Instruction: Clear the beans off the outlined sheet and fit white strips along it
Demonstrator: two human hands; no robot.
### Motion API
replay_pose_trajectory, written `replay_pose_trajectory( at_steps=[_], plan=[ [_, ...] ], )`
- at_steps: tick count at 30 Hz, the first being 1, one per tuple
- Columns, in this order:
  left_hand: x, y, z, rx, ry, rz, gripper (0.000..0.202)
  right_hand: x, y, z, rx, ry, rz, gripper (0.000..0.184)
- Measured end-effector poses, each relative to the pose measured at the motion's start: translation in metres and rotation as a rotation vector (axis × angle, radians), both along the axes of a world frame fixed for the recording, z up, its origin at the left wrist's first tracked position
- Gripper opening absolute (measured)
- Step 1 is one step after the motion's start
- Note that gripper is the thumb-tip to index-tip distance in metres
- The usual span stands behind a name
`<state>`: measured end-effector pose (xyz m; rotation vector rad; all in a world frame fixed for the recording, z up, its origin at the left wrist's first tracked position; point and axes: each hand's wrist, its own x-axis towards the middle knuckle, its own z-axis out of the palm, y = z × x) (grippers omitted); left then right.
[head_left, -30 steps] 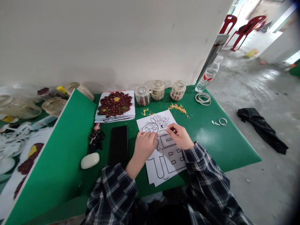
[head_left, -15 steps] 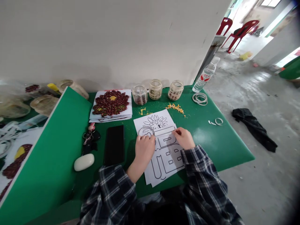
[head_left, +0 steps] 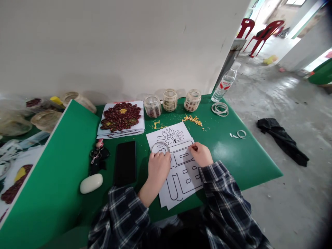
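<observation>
My left hand (head_left: 158,167) is closed around the lower edge of a thin, pale roll of tape (head_left: 160,144), held over the paper. To its right, my right hand (head_left: 201,154) pinches with thumb and forefinger at what looks like the end of a pale tape strip, stretched across the paper from the roll. Below both hands lies an overlapping pair of white paper sheets (head_left: 178,186) printed with black outlines. A plant drawing (head_left: 173,136) shows at the top and large outlined characters lower down. The pinching fingertips partly hide the strip's end.
A black phone (head_left: 125,162), keys (head_left: 95,154) and a white oval case (head_left: 91,183) lie left. Behind stand a bean picture (head_left: 120,117), glass jars (head_left: 170,100), corn kernels (head_left: 192,120) and a water bottle (head_left: 225,83). More tape rolls (head_left: 220,109) lie right; a green board (head_left: 57,166) leans left.
The view has shifted slightly. Both hands keep nearly the same place over the paper, the left still on the tape roll and the right still pinching.
</observation>
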<state>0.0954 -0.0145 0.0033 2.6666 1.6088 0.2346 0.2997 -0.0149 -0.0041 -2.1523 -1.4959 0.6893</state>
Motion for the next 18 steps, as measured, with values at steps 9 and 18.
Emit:
replay_pose_trajectory(
  at_steps=[9, 18],
  plan=[
    [-0.0012, -0.0002, 0.0008, 0.029, 0.013, 0.0, 0.028, -0.0027, 0.0, 0.0029, -0.018, -0.026, -0.005, 0.012],
    [-0.0013, 0.0004, 0.0, 0.006, 0.009, 0.0, 0.028, 0.0016, 0.0018, 0.0008, 0.022, 0.036, -0.087, 0.014]
  ],
)
